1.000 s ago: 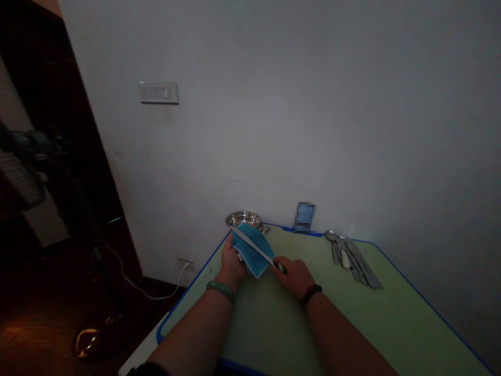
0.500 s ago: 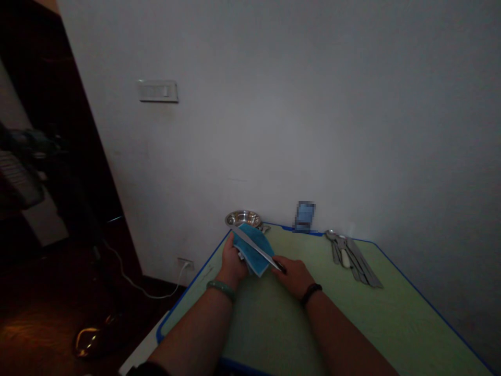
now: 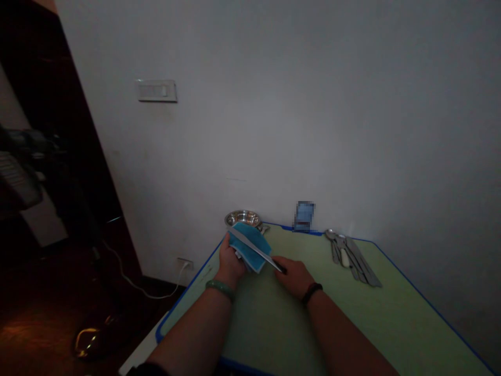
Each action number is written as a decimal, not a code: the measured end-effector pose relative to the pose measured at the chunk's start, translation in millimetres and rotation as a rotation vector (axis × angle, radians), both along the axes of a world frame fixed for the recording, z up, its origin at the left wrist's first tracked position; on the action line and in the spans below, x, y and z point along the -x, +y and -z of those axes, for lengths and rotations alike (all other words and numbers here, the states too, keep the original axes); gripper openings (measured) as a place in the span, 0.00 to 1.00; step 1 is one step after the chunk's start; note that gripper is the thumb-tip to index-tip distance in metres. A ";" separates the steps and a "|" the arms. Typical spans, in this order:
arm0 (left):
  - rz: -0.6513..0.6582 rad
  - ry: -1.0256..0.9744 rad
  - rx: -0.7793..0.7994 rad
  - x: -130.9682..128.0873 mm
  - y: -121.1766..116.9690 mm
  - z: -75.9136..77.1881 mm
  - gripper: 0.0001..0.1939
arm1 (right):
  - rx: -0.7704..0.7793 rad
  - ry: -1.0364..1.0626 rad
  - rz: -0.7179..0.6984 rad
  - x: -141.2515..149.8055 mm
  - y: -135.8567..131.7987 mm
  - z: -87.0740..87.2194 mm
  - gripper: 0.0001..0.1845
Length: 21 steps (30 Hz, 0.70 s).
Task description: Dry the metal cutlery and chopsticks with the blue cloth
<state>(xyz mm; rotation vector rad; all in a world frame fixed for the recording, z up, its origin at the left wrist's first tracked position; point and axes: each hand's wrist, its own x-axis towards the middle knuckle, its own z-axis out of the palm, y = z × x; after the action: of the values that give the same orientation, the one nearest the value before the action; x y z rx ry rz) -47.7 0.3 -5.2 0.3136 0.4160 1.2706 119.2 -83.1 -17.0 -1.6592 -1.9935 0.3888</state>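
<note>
My right hand (image 3: pixel 293 274) is closed around the dark handle of a knife (image 3: pixel 254 248), whose long blade points up and to the left. Under the blade lies a blue cloth (image 3: pixel 247 236), draped over my left hand (image 3: pixel 230 259). The left hand grips the cloth from below and the left side, its fingers mostly hidden beneath it. The blade rests along the cloth's upper face, its tip near my left thumb. Both hands are above the light green table (image 3: pixel 270 324).
A round steel bowl (image 3: pixel 243 217) stands at the table's back left, with cutlery partly hidden beside it. A pixelated phone-like object (image 3: pixel 304 216) is propped against the wall. Several spoons and flat metal utensils (image 3: pixel 354 258) lie at the right. A white cord (image 3: pixel 136 295) hangs left of the table.
The cloth and my left hand have shifted slightly left along the knife, toward its tip. The right hand has barely moved, still holding the handle.
</note>
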 end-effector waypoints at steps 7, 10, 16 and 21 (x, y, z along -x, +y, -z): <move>-0.021 0.029 -0.003 0.5 1.1 0.0 0.21 | -0.031 -0.010 0.029 -5.2 2.5 4.9 0.22; -0.034 0.023 0.004 0.6 1.1 -0.2 0.21 | -0.029 -0.031 0.052 -5.3 2.5 3.3 0.22; -0.040 -0.016 0.017 0.4 3.2 1.4 0.20 | -0.019 -0.041 0.159 -5.1 2.0 2.2 0.22; -0.050 -0.050 0.041 1.1 3.9 1.5 0.18 | -0.016 -0.033 0.259 -8.5 3.3 4.4 0.21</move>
<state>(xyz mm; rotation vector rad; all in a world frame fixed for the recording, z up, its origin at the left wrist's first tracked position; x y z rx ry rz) -48.8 4.1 -6.6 0.2381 0.4086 1.3140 127.7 -79.9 -21.4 -1.8936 -1.7686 0.2513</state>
